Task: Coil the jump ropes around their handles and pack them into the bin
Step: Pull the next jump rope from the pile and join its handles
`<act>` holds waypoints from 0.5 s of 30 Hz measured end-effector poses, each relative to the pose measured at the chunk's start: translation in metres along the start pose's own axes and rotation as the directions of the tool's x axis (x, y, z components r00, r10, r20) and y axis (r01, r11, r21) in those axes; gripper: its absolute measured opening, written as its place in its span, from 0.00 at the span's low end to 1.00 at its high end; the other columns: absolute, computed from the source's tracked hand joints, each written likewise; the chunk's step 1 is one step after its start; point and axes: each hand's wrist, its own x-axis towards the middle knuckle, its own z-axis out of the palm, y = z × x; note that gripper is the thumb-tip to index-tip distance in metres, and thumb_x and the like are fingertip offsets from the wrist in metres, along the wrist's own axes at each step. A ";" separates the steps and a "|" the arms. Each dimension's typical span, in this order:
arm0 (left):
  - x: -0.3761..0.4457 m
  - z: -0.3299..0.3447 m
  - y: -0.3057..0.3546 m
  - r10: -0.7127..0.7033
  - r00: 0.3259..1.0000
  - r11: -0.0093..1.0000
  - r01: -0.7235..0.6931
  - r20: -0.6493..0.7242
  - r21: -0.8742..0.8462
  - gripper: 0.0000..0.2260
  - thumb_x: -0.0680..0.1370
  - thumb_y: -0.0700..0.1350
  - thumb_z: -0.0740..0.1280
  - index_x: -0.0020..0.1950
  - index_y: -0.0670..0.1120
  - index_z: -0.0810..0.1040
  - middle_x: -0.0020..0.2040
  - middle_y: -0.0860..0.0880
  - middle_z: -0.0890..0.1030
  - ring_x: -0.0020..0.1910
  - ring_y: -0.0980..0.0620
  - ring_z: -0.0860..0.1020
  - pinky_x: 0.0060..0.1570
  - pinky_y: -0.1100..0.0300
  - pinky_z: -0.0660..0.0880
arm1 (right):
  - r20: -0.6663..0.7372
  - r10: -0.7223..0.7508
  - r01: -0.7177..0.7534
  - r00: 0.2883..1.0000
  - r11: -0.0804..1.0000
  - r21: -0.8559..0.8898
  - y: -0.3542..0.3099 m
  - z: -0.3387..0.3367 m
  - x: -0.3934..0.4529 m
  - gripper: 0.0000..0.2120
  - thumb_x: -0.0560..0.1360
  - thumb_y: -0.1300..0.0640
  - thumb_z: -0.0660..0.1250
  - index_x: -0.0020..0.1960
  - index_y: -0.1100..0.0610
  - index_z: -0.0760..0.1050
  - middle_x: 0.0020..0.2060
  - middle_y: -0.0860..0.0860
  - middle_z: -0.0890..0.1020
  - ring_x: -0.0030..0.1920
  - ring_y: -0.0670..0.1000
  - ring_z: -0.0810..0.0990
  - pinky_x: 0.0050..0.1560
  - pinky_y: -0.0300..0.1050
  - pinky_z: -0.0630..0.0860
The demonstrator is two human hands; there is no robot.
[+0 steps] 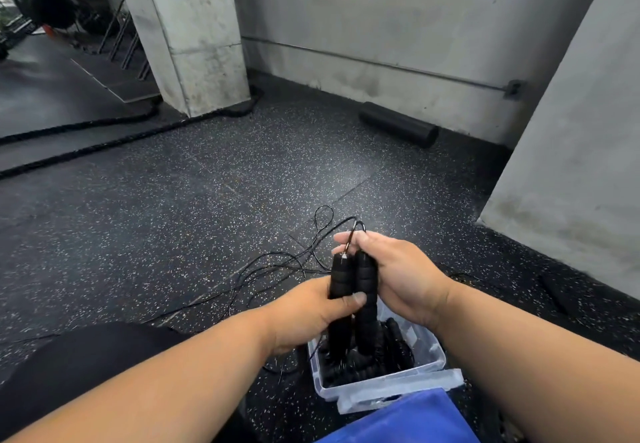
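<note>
Hands meet over two black foam jump rope handles [353,290], held upright side by side and touching. My left hand [304,314] wraps their middle, thumb pressed across the front. My right hand [391,269] closes around the top ends, where the thin black cord [277,266] leaves the handles near a small metal fitting. From there the cord trails away loose, looping in slack tangles over the speckled rubber floor [173,217] beyond my hands. Directly below the handles sits the clear plastic bin [429,359], already holding several dark coiled ropes; a blue lid or mat [415,418] lies just beside it, nearest me. I judge the coiling step is only starting: no turns show on these handles. Next I need to draw in the slack and wind it snugly around the paired handles.
</note>
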 end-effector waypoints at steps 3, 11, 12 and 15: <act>0.004 0.000 -0.001 0.008 1.000 1.000 -0.008 -0.023 -0.022 0.14 0.76 0.53 0.74 0.58 0.47 0.84 0.60 0.40 0.86 0.64 0.39 0.82 0.70 0.40 0.75 | -0.026 -0.013 0.013 1.000 1.000 -0.004 0.002 0.003 -0.002 0.16 0.86 0.58 0.57 0.60 0.62 0.82 0.48 0.54 0.83 0.49 0.47 0.80 0.60 0.46 0.78; 0.007 0.007 -0.005 0.019 1.000 0.999 -0.020 -0.003 -0.049 0.17 0.76 0.50 0.74 0.61 0.44 0.81 0.62 0.39 0.85 0.66 0.38 0.81 0.71 0.40 0.74 | -0.048 0.046 -0.046 0.998 0.999 -0.012 -0.002 -0.002 -0.003 0.17 0.87 0.56 0.57 0.61 0.62 0.83 0.48 0.53 0.86 0.53 0.50 0.81 0.64 0.52 0.77; 0.007 0.008 -0.004 0.027 1.000 0.999 -0.027 0.005 -0.043 0.17 0.77 0.50 0.74 0.62 0.43 0.81 0.62 0.39 0.85 0.65 0.39 0.82 0.71 0.42 0.74 | -0.055 0.053 -0.053 0.997 0.999 -0.006 -0.002 -0.002 -0.002 0.17 0.87 0.55 0.57 0.61 0.62 0.83 0.48 0.53 0.85 0.52 0.50 0.81 0.63 0.51 0.78; 0.006 0.008 -0.003 0.029 1.000 0.998 -0.029 0.003 -0.050 0.13 0.81 0.47 0.73 0.62 0.43 0.81 0.60 0.41 0.86 0.61 0.45 0.83 0.71 0.43 0.75 | -0.067 0.060 -0.059 0.996 0.998 0.019 -0.002 -0.001 -0.002 0.18 0.87 0.55 0.57 0.61 0.62 0.83 0.48 0.54 0.85 0.50 0.50 0.81 0.59 0.48 0.79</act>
